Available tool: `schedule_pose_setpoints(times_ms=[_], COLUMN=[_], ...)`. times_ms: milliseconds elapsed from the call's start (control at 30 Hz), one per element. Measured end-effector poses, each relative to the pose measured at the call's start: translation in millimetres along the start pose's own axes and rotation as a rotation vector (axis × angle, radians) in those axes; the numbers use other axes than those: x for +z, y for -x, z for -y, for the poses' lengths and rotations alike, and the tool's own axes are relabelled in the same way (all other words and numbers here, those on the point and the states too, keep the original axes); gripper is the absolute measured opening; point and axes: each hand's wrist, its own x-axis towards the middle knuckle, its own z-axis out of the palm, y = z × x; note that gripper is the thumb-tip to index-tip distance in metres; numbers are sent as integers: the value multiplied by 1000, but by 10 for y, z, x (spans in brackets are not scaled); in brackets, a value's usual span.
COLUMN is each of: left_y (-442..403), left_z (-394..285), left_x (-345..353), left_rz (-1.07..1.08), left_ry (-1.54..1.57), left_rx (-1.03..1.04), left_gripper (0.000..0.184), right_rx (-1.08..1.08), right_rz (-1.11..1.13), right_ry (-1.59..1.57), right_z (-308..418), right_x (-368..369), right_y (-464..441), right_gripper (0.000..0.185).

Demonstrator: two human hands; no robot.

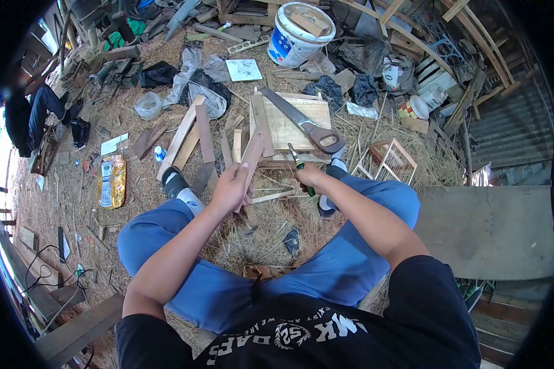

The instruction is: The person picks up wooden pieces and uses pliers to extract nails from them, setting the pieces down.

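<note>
My left hand (231, 189) is closed round the lower part of a flat wooden strip (252, 154), which slants up and to the right. In my right hand (311, 177) is a tool with a green handle (300, 165), its narrow metal end pointing up toward the wood. Past my hands, a handsaw (295, 117) lies across a pale wooden board (298, 123), its handle toward the right. Another wooden strip (260, 120) rests along the board's left side, touching or just behind the held strip. The two hands are apart.
Loose wooden strips (188, 132) lie left of the board. A white bucket (301, 34) holding wood pieces stands beyond it. To the right are a small wooden frame (385, 161) and a large flat panel (492, 230). Another person (40, 117) sits at the far left.
</note>
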Motion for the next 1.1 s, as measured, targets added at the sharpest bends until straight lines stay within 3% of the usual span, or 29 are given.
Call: schedule_pose_setpoints(times_ms=[67, 167, 367, 467, 533, 767, 867, 933, 1100], left_y=[-3, -35, -60, -48, 8, 16, -20, -12, -61], left_z=[-33, -43, 0, 40, -4, -17, -11, -54, -99], left_x=[17, 18, -12, -36, -57, -142, -172, -191, -294], left_rz=[4, 9, 37, 43, 83, 134, 171, 225, 359], left_ry=[16, 18, 25, 95, 236, 215, 226, 341, 370], left_rx=[7, 17, 38, 68, -7, -52, -94, -170, -146], left_gripper=[48, 49, 53, 56, 60, 64, 63, 63, 61], right_rx=[96, 185, 201, 187, 183, 237, 167, 91, -185], right_rz=[39, 81, 104, 132, 104, 188, 143, 353, 550], right_ry=[-41, -126, -151, -10, -117, -320, -248, -342, -342], right_z=[63, -29, -67, 106, 104, 84, 308, 478, 911], right_x=[-22, -54, -143, -224, -249, -348, -383, -436, -558], right_y=[-35, -276, -402, -233, -200, -169, 92, 245, 788], right_gripper=[14, 12, 18, 16, 11, 5, 11, 25, 44])
